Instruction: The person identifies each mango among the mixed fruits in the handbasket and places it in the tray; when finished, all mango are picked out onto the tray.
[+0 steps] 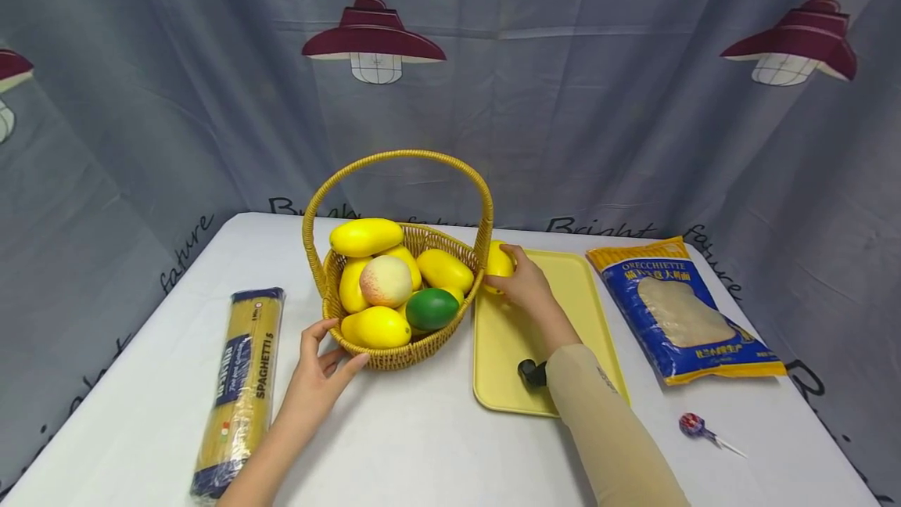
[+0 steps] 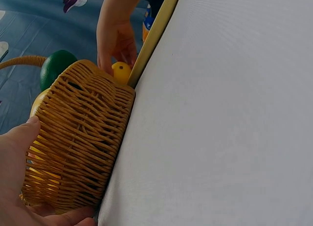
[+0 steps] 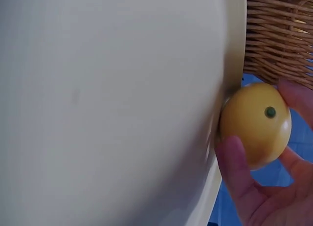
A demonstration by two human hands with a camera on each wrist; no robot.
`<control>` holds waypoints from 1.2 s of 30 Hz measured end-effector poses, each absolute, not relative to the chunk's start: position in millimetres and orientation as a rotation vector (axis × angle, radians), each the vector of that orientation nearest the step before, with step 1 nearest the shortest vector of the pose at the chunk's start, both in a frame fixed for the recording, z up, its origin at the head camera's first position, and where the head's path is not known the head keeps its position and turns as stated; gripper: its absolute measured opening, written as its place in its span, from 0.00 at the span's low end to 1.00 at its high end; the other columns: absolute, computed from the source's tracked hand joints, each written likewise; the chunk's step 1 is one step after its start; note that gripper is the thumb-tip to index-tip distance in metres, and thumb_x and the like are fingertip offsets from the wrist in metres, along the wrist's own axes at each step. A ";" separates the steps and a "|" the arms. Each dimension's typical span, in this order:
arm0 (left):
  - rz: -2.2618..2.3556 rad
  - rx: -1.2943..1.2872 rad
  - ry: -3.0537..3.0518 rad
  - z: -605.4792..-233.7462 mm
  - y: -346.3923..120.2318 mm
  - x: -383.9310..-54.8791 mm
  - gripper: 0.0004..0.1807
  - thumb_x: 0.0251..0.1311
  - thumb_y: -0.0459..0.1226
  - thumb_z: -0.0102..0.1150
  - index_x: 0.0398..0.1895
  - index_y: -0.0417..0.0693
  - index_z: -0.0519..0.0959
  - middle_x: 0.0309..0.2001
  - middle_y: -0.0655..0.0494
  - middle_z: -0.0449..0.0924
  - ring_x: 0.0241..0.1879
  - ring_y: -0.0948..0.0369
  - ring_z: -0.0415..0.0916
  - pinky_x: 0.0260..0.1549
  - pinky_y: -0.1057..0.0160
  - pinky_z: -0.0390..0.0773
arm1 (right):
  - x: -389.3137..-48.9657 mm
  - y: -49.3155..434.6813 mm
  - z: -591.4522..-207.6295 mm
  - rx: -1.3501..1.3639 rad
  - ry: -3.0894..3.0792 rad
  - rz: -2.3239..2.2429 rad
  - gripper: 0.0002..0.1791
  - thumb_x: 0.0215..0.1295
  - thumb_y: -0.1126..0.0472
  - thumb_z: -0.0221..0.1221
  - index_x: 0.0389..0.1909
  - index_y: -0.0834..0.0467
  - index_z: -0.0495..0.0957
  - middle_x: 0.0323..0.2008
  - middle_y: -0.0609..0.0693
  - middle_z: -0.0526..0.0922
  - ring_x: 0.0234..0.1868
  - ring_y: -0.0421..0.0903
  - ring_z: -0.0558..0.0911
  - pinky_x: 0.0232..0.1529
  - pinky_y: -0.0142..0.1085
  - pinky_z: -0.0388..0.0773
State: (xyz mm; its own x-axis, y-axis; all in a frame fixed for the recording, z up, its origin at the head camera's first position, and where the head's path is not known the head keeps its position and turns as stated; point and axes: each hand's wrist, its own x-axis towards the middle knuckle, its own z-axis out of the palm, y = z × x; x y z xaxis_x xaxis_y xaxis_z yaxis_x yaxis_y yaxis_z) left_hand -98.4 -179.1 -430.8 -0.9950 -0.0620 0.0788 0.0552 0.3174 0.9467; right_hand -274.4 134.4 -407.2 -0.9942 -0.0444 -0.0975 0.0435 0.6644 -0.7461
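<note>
A wicker basket [image 1: 422, 346] with a tall arched handle holds several yellow mangoes [image 1: 378, 328], a peach [image 1: 386, 281] and a green fruit [image 1: 432, 309]. My left hand [image 1: 318, 378] grips the basket at its front left; the left wrist view shows the thumb near the rim and fingers low by the base. Right of the basket, my right hand [image 1: 526, 285] holds a yellow mango [image 3: 257, 123] between thumb and fingers. That mango sits at the left rim of the yellow tray [image 1: 549, 366], close beside the wicker wall.
A spaghetti pack [image 1: 239, 390] lies on the white table [image 1: 422, 444] at left. To the right of the tray are a blue and yellow orecchiette bag [image 1: 683, 311] and a wrapped lollipop [image 1: 693, 425]. Grey curtains [image 1: 563, 139] hang behind the table.
</note>
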 end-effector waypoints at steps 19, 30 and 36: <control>-1.787 0.002 -2.460 -431.7 -179.3 -99.4 0.42 0.61 0.45 0.64 0.69 0.47 0.49 0.74 0.39 0.40 0.59 0.41 0.69 0.60 0.45 0.67 | -270.2 138.0 -399.9 0.020 2.730 -1.175 0.50 0.57 0.45 0.67 0.75 0.46 0.49 0.65 0.63 0.66 0.55 0.58 0.72 0.52 0.48 0.75; -1.800 -0.001 -2.452 -432.0 -180.4 -99.9 0.41 0.61 0.44 0.64 0.69 0.47 0.49 0.74 0.40 0.40 0.60 0.41 0.68 0.60 0.46 0.68 | -257.2 149.7 -379.1 0.010 2.747 -1.147 0.48 0.60 0.41 0.63 0.76 0.44 0.49 0.67 0.67 0.61 0.62 0.65 0.68 0.60 0.58 0.67; -1.807 0.012 -2.450 -431.7 -180.2 -100.3 0.41 0.61 0.44 0.65 0.69 0.49 0.50 0.74 0.41 0.40 0.60 0.42 0.68 0.61 0.47 0.67 | -238.8 155.6 -358.0 -0.026 2.836 -1.138 0.47 0.60 0.38 0.62 0.76 0.42 0.50 0.68 0.64 0.62 0.64 0.65 0.66 0.59 0.60 0.67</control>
State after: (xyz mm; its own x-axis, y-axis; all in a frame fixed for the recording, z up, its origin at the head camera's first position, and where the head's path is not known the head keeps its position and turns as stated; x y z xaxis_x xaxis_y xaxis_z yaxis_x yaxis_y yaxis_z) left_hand -100.3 -180.2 -431.7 -0.9952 -0.0644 0.0739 0.0516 0.2971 0.9535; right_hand -238.8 155.6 -358.0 -0.9962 -0.0477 -0.0733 0.0162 0.7228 -0.6909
